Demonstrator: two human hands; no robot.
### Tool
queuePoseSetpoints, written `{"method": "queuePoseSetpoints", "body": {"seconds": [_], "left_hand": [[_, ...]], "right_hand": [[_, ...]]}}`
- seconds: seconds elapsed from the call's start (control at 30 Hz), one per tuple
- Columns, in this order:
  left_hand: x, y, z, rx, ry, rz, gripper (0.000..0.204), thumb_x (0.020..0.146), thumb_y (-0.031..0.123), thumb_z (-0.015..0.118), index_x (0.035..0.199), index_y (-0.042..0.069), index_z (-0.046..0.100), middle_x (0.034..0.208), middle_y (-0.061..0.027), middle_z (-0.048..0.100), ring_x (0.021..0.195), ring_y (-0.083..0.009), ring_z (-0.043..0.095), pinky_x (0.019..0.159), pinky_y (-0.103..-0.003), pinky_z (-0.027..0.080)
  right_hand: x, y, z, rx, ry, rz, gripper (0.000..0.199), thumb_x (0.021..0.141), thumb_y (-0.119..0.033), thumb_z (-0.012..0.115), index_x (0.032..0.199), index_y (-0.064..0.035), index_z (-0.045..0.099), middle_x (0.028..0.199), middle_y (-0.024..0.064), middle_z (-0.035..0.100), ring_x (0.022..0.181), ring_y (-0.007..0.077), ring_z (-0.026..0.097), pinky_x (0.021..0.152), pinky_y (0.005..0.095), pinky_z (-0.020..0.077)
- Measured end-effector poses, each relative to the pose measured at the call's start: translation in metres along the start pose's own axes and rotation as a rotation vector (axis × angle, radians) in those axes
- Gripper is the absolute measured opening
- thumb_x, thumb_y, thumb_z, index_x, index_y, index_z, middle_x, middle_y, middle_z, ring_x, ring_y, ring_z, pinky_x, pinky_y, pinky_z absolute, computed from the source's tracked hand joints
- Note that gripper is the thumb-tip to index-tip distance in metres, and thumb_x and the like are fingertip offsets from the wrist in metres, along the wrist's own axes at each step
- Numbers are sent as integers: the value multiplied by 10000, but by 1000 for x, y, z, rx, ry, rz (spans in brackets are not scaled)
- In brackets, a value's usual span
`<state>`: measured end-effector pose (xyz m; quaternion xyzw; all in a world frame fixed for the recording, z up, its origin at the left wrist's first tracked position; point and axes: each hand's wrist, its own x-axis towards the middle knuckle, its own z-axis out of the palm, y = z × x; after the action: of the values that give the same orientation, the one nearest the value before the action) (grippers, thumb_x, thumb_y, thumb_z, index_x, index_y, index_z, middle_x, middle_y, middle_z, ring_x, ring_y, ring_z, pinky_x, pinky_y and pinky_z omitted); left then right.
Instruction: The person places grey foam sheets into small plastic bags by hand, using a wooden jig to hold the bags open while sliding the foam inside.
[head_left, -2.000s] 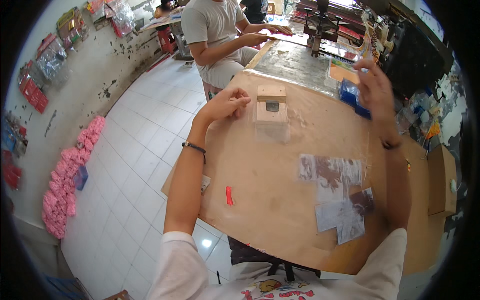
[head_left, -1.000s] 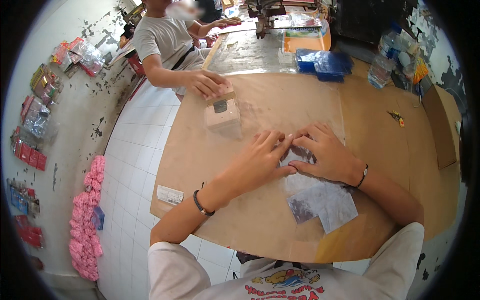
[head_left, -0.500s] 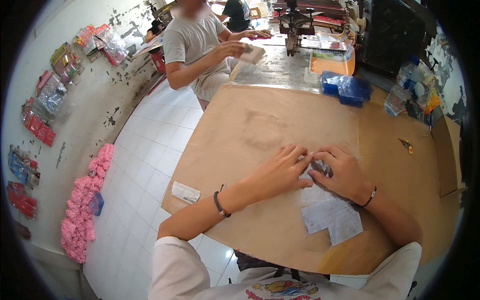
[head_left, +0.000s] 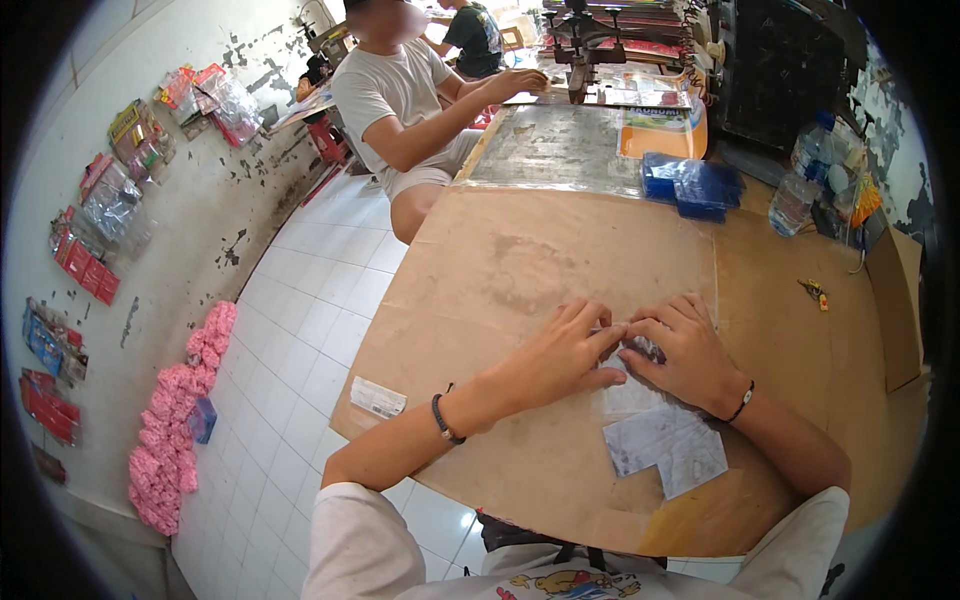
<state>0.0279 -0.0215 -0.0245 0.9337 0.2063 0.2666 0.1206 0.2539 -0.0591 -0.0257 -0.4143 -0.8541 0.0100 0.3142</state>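
Observation:
My left hand (head_left: 572, 352) and my right hand (head_left: 686, 357) meet over the right half of a brown-covered table (head_left: 450, 300). The fingers of both are bent and pinch a clear plastic piece (head_left: 648, 348) between them. Its exact kind is partly hidden by my fingers. Just below, nearer to me, flat clear plastic pieces (head_left: 665, 450) lie overlapping on the table, the upper ones partly under my right palm. A small white printed label (head_left: 378, 397) rests by the table's left edge, beyond my left forearm.
Blue plastic pieces (head_left: 690, 185) are stacked at the far right. Beyond stands a dark metal press (head_left: 580, 55), with a seated co-worker (head_left: 400, 110) beside it. Water bottles (head_left: 797, 185), a small yellow-and-black tool (head_left: 815, 293) and cardboard (head_left: 893, 310) are at the right. Pink bundles (head_left: 170, 430) line the left wall.
My hands stay at nearly the same spot, with small finger shifts on the plastic. The co-worker's near hand, earlier holding a pale block, has moved right toward the press. The view has shifted slightly.

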Motion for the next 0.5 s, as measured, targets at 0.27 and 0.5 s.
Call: {"method": "queuePoseSetpoints", "body": {"seconds": [0.27,0.5], "left_hand": [[2,1,-2,-206,-6,-143,501,827,205,790,1281,89,611,1074,-127,533,939,-288,576,816,-378,504],[2,-6,2,-313,19,-314,328,910,48,661,1233,71,608,1079,-139,585,888,-277,623,765,-367,516]], "right_hand": [[-1,3,-1,43,-14,8,243,809,-222,764,994,-94,674,1007,72,660,969,268,586,934,407,412],[-2,3,-1,68,-30,53,279,829,-226,752,1048,-92,644,981,81,648,966,274,581,935,410,407]]}}
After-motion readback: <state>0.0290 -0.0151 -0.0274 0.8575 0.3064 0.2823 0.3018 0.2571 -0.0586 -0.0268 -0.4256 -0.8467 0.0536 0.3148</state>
